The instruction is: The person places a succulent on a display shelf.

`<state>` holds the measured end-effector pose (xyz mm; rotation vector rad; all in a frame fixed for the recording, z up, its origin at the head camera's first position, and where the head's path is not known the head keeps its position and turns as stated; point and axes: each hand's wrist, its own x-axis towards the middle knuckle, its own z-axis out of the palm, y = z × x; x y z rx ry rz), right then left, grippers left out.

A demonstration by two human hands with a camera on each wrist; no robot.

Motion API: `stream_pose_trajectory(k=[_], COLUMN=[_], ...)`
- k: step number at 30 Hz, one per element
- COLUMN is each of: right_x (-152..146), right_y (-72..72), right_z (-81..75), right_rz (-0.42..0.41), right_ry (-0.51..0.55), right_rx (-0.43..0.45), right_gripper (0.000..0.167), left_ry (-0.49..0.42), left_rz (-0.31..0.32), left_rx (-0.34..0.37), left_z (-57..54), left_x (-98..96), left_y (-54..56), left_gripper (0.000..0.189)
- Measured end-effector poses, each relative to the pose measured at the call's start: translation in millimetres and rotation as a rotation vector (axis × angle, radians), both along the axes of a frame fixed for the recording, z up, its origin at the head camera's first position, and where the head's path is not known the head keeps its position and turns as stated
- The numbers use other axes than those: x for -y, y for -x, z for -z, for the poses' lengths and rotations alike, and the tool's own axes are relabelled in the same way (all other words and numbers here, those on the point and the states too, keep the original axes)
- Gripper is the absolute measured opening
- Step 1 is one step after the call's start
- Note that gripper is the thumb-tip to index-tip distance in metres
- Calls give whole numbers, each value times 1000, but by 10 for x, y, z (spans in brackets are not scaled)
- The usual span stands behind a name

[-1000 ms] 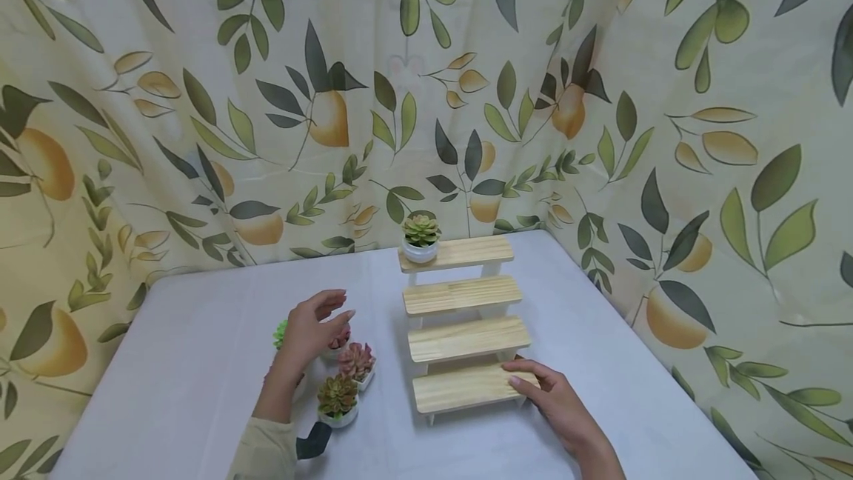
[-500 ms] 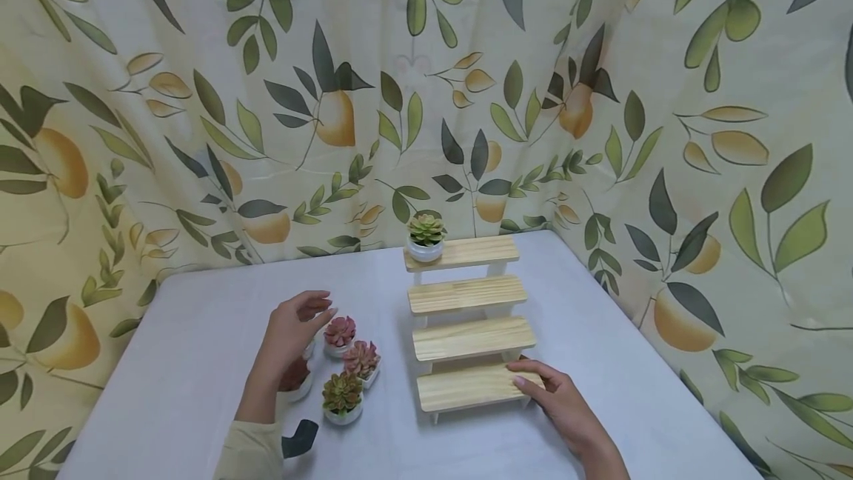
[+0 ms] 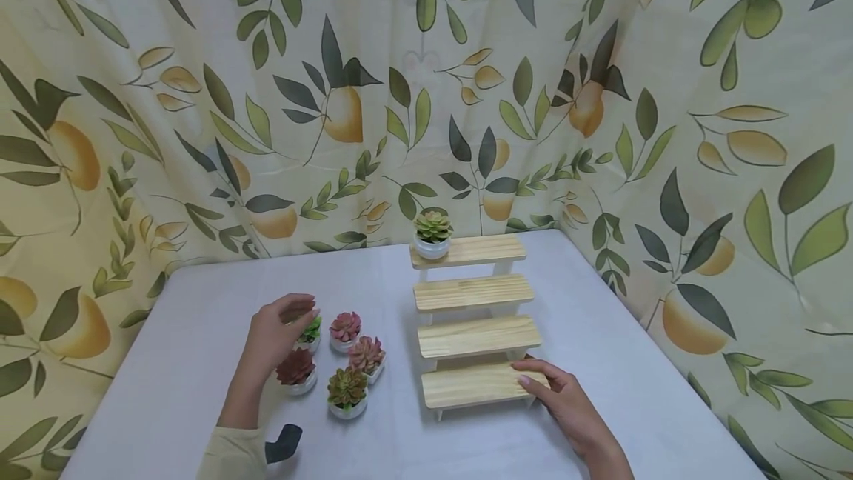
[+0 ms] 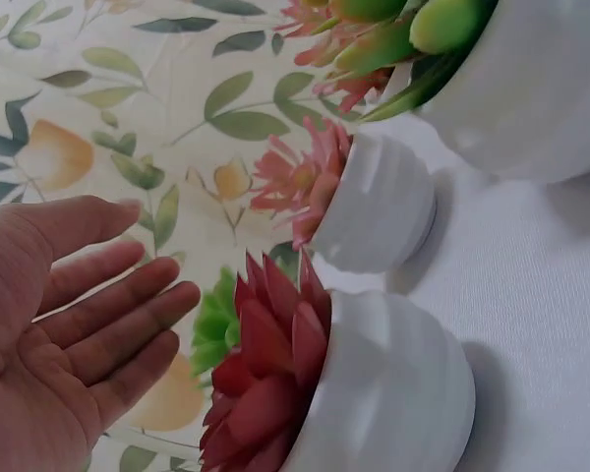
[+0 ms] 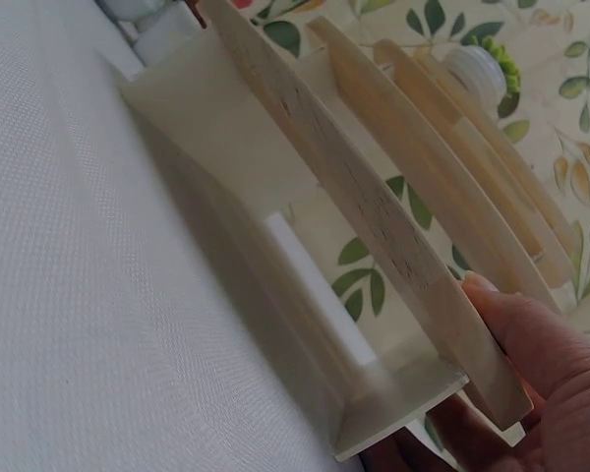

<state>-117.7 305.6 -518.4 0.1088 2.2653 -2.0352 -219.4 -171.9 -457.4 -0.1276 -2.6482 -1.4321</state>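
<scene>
My left hand (image 3: 272,333) hovers over the small potted succulents at the table's left, holding nothing. In the left wrist view its fingers (image 4: 128,324) are spread and slightly bent, apart from the dark red succulent (image 4: 270,369). Nearest it in the head view are a bright green succulent (image 3: 310,332), partly hidden, and the dark red one. My right hand (image 3: 566,407) grips the right end of the lowest step on a four-tier wooden display stand (image 3: 466,387); in the right wrist view the thumb (image 5: 516,324) lies on top, other fingers underneath.
A pale green succulent (image 3: 432,232) in a white pot stands at the left of the top step. Beside the left hand are a pink succulent (image 3: 345,327), a dusty-red one (image 3: 366,356) and an olive one (image 3: 347,389). A leaf-patterned curtain (image 3: 426,95) backs the table.
My left hand has drifted left, uncovering the pink, dark red and green succulents. The right hand keeps its grip on the stand. The head view has turned slightly left.
</scene>
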Motion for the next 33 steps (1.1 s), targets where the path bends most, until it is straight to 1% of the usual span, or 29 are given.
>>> stream_pose_trajectory(k=[6, 10, 16, 20, 23, 28, 33], right_x=[3, -5, -20, -23, -18, -6, -12], right_y=[3, 6, 12, 14, 11, 2, 7], right_z=[10, 13, -3, -17, -19, -8, -16], right_rz=[-19, -28, -30, -27, -27, -27, -18], right_ry=[4, 0, -10, -16, -9, -4, -6], right_rx=[-3, 0, 2, 1, 9, 13, 2], right_gripper=[41, 41, 42, 42, 42, 41, 41], left_ry=[-7, -17, -3, -10, -12, 18, 48], left_rz=[-12, -19, -41, -50, -51, -32, -17], left_rx=[7, 11, 14, 19, 30, 86, 115], left_z=[5, 25, 104, 158, 195, 248, 258], left_x=[79, 143, 280, 349, 381, 427, 467], left_y=[-26, -66, -128, -169, -223, -353, -455], left_gripper=[33, 35, 39, 40, 40, 40, 42])
